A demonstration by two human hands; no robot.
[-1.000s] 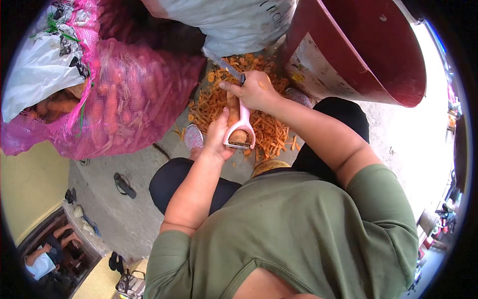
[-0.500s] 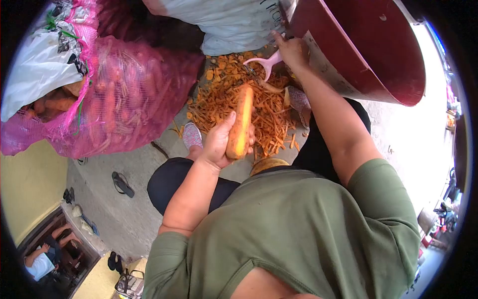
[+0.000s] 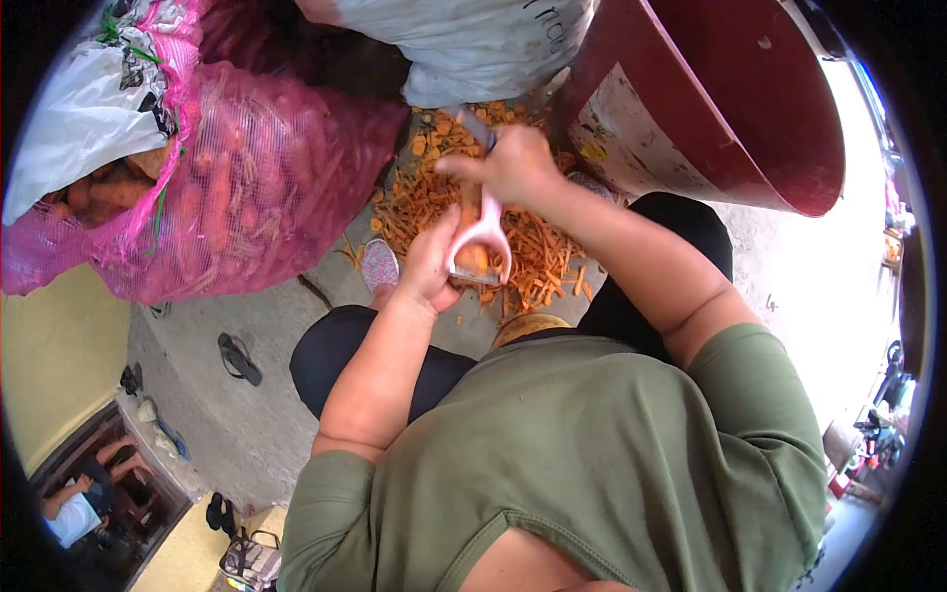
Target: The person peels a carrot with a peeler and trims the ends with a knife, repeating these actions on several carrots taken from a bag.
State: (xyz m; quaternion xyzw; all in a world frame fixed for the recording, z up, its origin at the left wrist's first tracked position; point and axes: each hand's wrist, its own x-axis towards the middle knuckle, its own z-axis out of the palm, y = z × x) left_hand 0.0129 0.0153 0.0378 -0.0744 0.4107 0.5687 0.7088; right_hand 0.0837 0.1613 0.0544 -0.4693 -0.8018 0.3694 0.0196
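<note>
My left hand (image 3: 430, 264) is closed round a peeled carrot (image 3: 475, 259), much of it hidden behind my right hand and the tool. In my right hand (image 3: 520, 166) is a pink Y-shaped peeler (image 3: 490, 211), its blade lying across the near end of the carrot. A grey blade-like piece (image 3: 474, 126) sticks out past the far side of the same hand, with the thumb stretched out to the left. Orange peelings (image 3: 538, 259) and cut carrot pieces are heaped on the floor beneath both hands.
A pink mesh sack (image 3: 266, 187) full of carrots stands at the left. At the back is a white sack (image 3: 464, 44), and a large dark red tub (image 3: 671, 89) leans at the right. A flip-flop (image 3: 239, 359) lies on the concrete; a person (image 3: 74, 518) is at lower left.
My right hand has come from beside the tub to over the carrot, bringing the peeler down onto it. My left hand keeps its hold on the carrot.
</note>
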